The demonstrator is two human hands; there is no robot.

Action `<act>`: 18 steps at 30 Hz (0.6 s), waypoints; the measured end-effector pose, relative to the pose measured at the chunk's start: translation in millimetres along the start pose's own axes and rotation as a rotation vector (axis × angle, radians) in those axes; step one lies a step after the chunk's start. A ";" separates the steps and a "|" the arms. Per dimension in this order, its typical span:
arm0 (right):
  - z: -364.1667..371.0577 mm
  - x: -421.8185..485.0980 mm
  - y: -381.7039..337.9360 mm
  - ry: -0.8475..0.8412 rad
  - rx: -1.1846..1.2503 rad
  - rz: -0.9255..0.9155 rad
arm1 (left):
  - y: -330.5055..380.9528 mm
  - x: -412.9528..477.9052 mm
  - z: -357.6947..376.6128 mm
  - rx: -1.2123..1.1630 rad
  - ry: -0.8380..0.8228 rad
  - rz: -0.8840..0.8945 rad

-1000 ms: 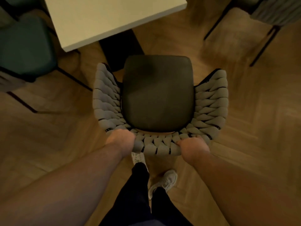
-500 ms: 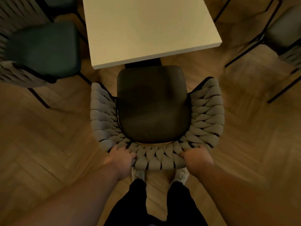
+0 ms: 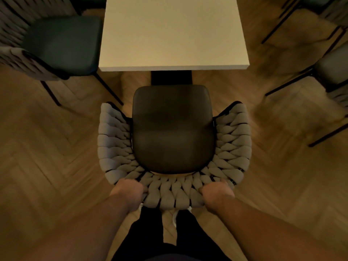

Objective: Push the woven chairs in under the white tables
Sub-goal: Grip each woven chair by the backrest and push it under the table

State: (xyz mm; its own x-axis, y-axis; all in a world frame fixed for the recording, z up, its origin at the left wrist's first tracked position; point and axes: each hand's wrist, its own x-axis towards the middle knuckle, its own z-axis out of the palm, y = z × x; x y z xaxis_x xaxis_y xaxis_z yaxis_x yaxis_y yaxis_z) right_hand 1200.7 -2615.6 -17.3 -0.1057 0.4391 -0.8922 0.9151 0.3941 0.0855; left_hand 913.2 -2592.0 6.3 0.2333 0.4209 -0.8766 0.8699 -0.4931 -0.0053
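Note:
A woven chair (image 3: 173,193) with a grey braided back and a dark seat cushion stands right in front of me, facing a white square table (image 3: 173,32). The seat's front edge sits a little short of the table's near edge, in line with the table's dark pedestal base (image 3: 171,78). My left hand (image 3: 128,191) grips the left side of the chair's back rim. My right hand (image 3: 216,193) grips the right side of the same rim. Both hands are closed around the weave.
Another chair with a dark green seat (image 3: 62,44) stands left of the table. Black legs and part of a grey-seated chair (image 3: 331,70) are at the right. The floor is wooden herringbone parquet (image 3: 47,157). My legs and white shoes are just behind the chair.
The chair has turned to face the table squarely and is centred on it. The table now fills more of the top of the view. Both hands kept their grip on the back.

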 end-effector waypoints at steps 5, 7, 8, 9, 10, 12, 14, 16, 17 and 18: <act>18.9 -13.9 7.2 0.001 0.010 -0.016 | 27.7 -7.1 7.8 -0.018 -0.050 -0.039; 26.8 -16.8 1.8 0.015 0.021 -0.027 | 28.8 -9.7 16.0 -0.027 -0.055 -0.049; 31.0 -18.2 -1.7 0.033 0.024 -0.031 | 27.2 -10.3 21.1 -0.037 -0.047 -0.050; 35.3 -19.6 -5.6 0.055 0.023 -0.036 | 25.2 -10.7 26.3 -0.048 -0.039 -0.048; 39.4 -21.0 -9.4 0.079 0.020 -0.041 | 24.0 -12.2 29.9 -0.053 -0.037 -0.044; 45.7 -23.0 -15.0 0.115 0.014 -0.049 | 22.0 -15.1 35.1 -0.053 -0.042 -0.057; 50.1 -23.0 -17.8 0.140 0.015 -0.047 | 20.3 -16.4 37.4 -0.058 -0.032 -0.071; 52.4 -23.8 -18.0 0.154 0.023 -0.043 | 18.6 -17.9 37.4 -0.060 -0.016 -0.057; 53.3 -25.1 -17.7 0.149 0.028 -0.045 | 17.7 -19.4 37.7 -0.063 -0.014 -0.038; 53.7 -26.8 -17.3 0.146 0.030 -0.047 | 16.3 -20.5 38.2 -0.074 -0.020 -0.016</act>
State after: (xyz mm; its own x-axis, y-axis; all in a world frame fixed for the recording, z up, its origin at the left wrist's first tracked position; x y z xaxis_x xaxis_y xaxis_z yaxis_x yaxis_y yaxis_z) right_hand 1208.6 -2677.5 -18.7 -0.2025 0.5338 -0.8210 0.9186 0.3942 0.0298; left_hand 906.0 -2637.7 5.7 0.2109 0.4123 -0.8863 0.9033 -0.4288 0.0155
